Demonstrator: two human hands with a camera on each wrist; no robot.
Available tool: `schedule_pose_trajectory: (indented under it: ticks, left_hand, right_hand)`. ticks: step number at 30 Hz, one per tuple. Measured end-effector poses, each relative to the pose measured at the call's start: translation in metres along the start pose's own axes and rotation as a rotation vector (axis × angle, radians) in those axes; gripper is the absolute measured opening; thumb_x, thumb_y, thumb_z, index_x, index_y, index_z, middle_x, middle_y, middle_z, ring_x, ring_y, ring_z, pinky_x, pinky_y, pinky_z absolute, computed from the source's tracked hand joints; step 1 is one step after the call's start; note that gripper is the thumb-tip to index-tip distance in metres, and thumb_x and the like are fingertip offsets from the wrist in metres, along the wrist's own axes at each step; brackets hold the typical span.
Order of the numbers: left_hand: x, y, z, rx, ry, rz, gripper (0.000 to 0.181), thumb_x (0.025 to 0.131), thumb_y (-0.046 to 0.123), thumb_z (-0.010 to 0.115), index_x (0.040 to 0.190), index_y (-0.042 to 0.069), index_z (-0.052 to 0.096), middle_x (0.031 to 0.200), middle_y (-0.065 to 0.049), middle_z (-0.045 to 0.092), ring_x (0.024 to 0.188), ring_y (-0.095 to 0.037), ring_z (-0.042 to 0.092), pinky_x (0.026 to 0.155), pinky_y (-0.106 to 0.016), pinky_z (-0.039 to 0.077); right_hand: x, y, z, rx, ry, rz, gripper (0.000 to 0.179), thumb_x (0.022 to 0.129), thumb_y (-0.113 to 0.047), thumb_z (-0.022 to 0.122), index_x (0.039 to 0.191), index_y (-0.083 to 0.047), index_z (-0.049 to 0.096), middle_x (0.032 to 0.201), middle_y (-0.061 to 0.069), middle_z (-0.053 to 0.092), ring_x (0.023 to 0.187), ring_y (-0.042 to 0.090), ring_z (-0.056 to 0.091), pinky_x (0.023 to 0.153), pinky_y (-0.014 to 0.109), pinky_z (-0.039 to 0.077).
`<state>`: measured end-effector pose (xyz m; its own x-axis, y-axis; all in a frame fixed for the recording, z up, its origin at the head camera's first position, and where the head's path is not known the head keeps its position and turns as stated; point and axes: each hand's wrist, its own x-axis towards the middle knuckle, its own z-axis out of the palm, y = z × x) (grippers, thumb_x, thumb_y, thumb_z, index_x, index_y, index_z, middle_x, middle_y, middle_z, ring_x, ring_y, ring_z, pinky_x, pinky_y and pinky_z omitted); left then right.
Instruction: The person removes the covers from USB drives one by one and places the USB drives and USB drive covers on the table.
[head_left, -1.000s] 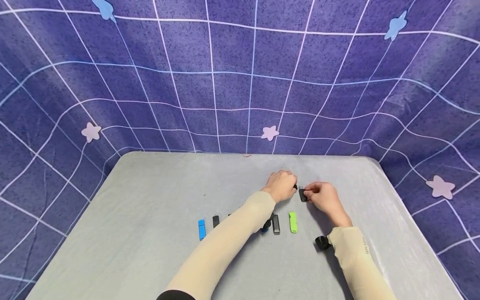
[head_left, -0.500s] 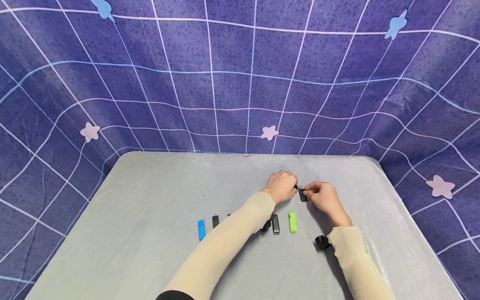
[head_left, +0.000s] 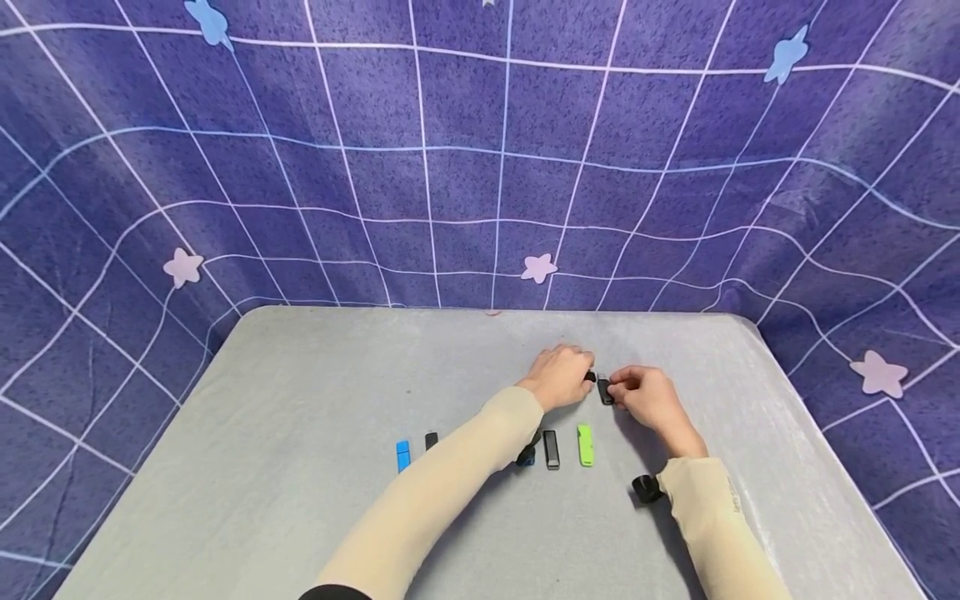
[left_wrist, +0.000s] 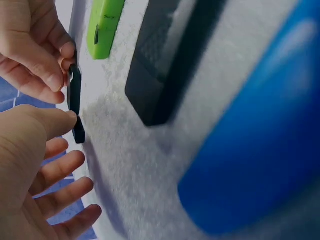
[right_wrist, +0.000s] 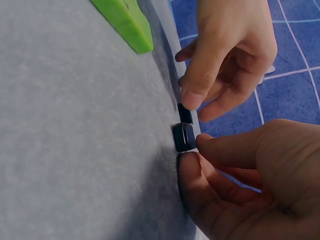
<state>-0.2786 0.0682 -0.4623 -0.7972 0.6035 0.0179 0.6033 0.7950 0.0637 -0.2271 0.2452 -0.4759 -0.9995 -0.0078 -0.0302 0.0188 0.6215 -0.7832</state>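
Note:
Near the far right part of the table, my right hand pinches a black USB stick between thumb and fingers. Just left of it, my left hand holds a small black cap by its thumb and fingertip. In the right wrist view the cap sits end to end with the stick, low over the table. The other left fingers are spread loosely in the left wrist view. My left palm hides part of the cap in the head view.
Nearer me lies a row of USB sticks: a blue one, a black one, a black-and-grey one and a green one. My left forearm covers the row's middle. Behind the grey table hangs a purple curtain.
Both hands stay at nearly the same spot with the stick and cap. My left forearm has shifted slightly left, covering more of the blue stick's near end.

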Motion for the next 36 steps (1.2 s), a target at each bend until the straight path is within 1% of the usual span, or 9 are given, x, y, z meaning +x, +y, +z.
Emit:
schedule_pose_trajectory:
  ticks: [3,6,12,17,21,25,29,33,36]
  left_hand:
    - [-0.003,-0.003,-0.002,-0.004,0.009,0.011,0.03,0.1,0.035,0.064,0.125,0.018,0.067,0.115,0.001,0.071,0.107,-0.019,0.068,0.087,-0.038,0.058]
    - [-0.006,-0.008,-0.005,-0.013,0.022,0.036,0.032,0.1,0.035,0.063,0.127,0.018,0.066,0.116,0.0,0.071,0.107,-0.02,0.068,0.086,-0.038,0.059]
    - [-0.018,-0.015,-0.015,-0.005,0.031,0.1,0.032,0.101,0.031,0.062,0.128,0.015,0.066,0.118,-0.002,0.071,0.107,-0.022,0.069,0.086,-0.039,0.059]
    - [-0.033,-0.022,-0.027,0.023,0.046,0.131,0.036,0.101,0.034,0.06,0.13,0.015,0.066,0.119,-0.002,0.071,0.106,-0.023,0.069,0.087,-0.039,0.059]
    - [-0.051,-0.026,-0.04,-0.002,0.052,0.123,0.042,0.101,0.039,0.058,0.136,0.015,0.064,0.127,-0.002,0.07,0.114,-0.024,0.067,0.094,-0.041,0.057]
    - [-0.072,-0.03,-0.048,-0.026,0.064,0.111,0.046,0.101,0.041,0.058,0.139,0.016,0.062,0.133,-0.003,0.067,0.122,-0.024,0.064,0.1,-0.044,0.053]
    - [-0.097,-0.038,-0.051,-0.066,0.08,0.075,0.053,0.099,0.046,0.06,0.143,0.015,0.058,0.139,-0.005,0.064,0.131,-0.026,0.058,0.107,-0.049,0.048]
    - [-0.125,-0.047,-0.05,-0.092,0.108,0.044,0.065,0.098,0.055,0.059,0.147,0.012,0.054,0.145,-0.008,0.06,0.137,-0.029,0.053,0.111,-0.054,0.045]
    - [-0.145,-0.052,-0.047,-0.086,0.138,0.034,0.073,0.096,0.061,0.057,0.148,0.01,0.053,0.146,-0.01,0.059,0.138,-0.032,0.052,0.11,-0.056,0.045]
  right_hand:
    - [-0.005,0.0,-0.002,-0.015,0.005,-0.028,0.019,0.094,-0.002,0.068,0.109,0.008,0.07,0.088,0.018,0.074,0.067,0.01,0.065,0.057,0.022,0.053]
    - [-0.012,-0.001,-0.005,-0.057,0.03,-0.078,0.021,0.092,-0.002,0.069,0.11,0.008,0.069,0.09,0.02,0.075,0.072,0.017,0.068,0.06,0.024,0.054]
    - [-0.032,-0.007,-0.016,-0.124,0.065,-0.136,0.029,0.091,-0.003,0.072,0.117,0.009,0.067,0.095,0.021,0.075,0.09,0.037,0.074,0.081,0.045,0.06]
    - [-0.049,-0.018,-0.02,-0.139,0.082,-0.163,0.03,0.093,-0.006,0.071,0.121,0.006,0.066,0.097,0.019,0.075,0.088,0.035,0.074,0.082,0.049,0.06]
    - [-0.063,-0.027,-0.024,-0.156,0.108,-0.218,0.03,0.095,-0.007,0.071,0.122,0.003,0.066,0.102,0.02,0.074,0.089,0.036,0.074,0.084,0.053,0.059]
    - [-0.078,-0.036,-0.027,-0.15,0.131,-0.264,0.03,0.095,-0.006,0.07,0.123,0.003,0.066,0.11,0.024,0.073,0.093,0.036,0.074,0.082,0.05,0.061]
    - [-0.094,-0.045,-0.026,-0.17,0.164,-0.318,0.035,0.093,-0.006,0.072,0.127,0.003,0.066,0.119,0.025,0.072,0.101,0.038,0.073,0.081,0.048,0.061]
    - [-0.105,-0.049,-0.021,-0.25,0.225,-0.399,0.043,0.091,-0.008,0.075,0.132,0.001,0.065,0.123,0.024,0.071,0.098,0.041,0.073,0.08,0.052,0.061]
    - [-0.113,-0.05,-0.015,-0.291,0.267,-0.452,0.047,0.089,-0.009,0.077,0.133,0.001,0.064,0.124,0.024,0.071,0.102,0.044,0.072,0.086,0.055,0.058]
